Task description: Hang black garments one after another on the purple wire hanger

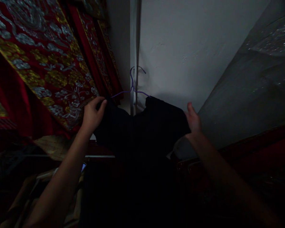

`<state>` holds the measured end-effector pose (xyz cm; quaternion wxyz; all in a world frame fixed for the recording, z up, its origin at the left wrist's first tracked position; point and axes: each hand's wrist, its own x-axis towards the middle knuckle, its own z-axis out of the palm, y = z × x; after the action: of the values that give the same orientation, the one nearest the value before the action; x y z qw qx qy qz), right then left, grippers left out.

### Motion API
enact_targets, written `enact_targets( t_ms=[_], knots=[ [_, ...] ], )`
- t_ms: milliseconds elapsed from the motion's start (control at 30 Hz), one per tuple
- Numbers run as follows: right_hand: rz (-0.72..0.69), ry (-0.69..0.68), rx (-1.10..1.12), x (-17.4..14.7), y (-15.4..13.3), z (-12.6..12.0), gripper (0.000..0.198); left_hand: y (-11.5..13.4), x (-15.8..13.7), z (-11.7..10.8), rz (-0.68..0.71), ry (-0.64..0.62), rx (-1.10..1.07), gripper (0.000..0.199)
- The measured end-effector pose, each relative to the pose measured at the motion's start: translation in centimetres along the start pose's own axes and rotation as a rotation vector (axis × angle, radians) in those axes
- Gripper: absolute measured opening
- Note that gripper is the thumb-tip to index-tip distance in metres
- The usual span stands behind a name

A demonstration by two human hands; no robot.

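Below the fingers the shirt [137, 133] sinks into darkness; its lower edge cannot be made out, nor can its front details. The right hand [194, 122] is partly hidden: its thumb stands up, spread away, at the sleeve's outer edge, while the other fingers go behind the cloth, so I cannot tell whether they grip. The left hand [93, 114] pinches the opposite shoulder, thumb against forefinger. The shirt hangs between the two hands on a purple hanger [132, 87], whose hook sits above and between the fingers, at a pale post [133, 38]. Beyond the left fingers, embroidered red cloth [54, 47] is cut off by the picture's edge. Things below the left fingers are too dim to name.
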<state>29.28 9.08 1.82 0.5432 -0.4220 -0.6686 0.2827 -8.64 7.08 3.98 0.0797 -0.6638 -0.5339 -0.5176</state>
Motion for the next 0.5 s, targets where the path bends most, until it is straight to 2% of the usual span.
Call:
enact_targets(
  t_ms=[133,267,400,500],
  knots=[
    [-0.042,0.007,-0.049,0.5,-3.5,-0.5,0.069,2.2,1.3,1.2,0.040,-0.001,-0.026,0.043],
    [-0.114,-0.007,-0.038,0.1,-6.5,1.1,0.072,2.9,2.3,1.7,0.060,-0.081,-0.074,0.043],
    [-0.150,-0.104,0.048,-1.0,-6.9,2.4,0.082,1.8,2.6,1.9,-0.021,-0.069,-0.106,0.034],
    [-0.138,-0.117,0.051,-0.3,-6.5,3.0,0.080,0.9,3.2,1.9,-0.060,-0.090,-0.117,0.032]
  ],
)
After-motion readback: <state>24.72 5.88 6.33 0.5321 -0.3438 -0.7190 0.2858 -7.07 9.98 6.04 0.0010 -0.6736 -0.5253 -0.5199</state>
